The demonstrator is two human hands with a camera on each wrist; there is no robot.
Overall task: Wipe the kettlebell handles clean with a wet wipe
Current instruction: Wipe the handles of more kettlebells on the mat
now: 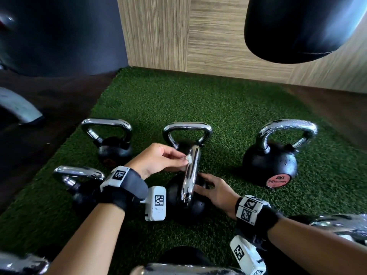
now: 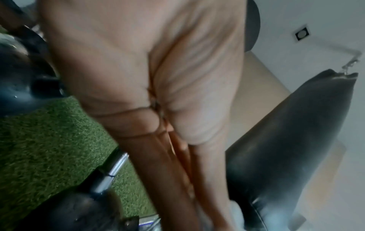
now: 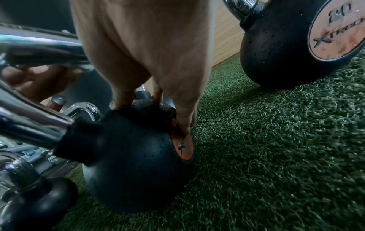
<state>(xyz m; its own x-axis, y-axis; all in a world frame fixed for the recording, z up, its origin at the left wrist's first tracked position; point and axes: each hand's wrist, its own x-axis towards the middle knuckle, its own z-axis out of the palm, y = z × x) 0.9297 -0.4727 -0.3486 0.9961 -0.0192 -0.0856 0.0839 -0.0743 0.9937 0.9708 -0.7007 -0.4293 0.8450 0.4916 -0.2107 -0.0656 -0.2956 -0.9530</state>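
Observation:
A black kettlebell (image 1: 184, 197) stands on the green turf in the middle, its chrome handle (image 1: 191, 173) seen edge-on. My left hand (image 1: 179, 158) pinches a small white wet wipe (image 1: 187, 159) against the upper left side of that handle. In the left wrist view the wipe (image 2: 235, 215) shows blurred beyond the fingers. My right hand (image 1: 202, 185) rests on the kettlebell's ball (image 3: 134, 156). Its thumb lies on top and its straight fingers (image 3: 183, 123) press beside the orange label (image 3: 182, 143).
More chrome-handled kettlebells stand around: back left (image 1: 115, 145), back middle (image 1: 186, 132), a 20 one at right (image 1: 272, 161), one at left (image 1: 79, 181), others along the bottom edge. A black punch bag (image 1: 297, 26) hangs by the wooden wall (image 1: 198, 36).

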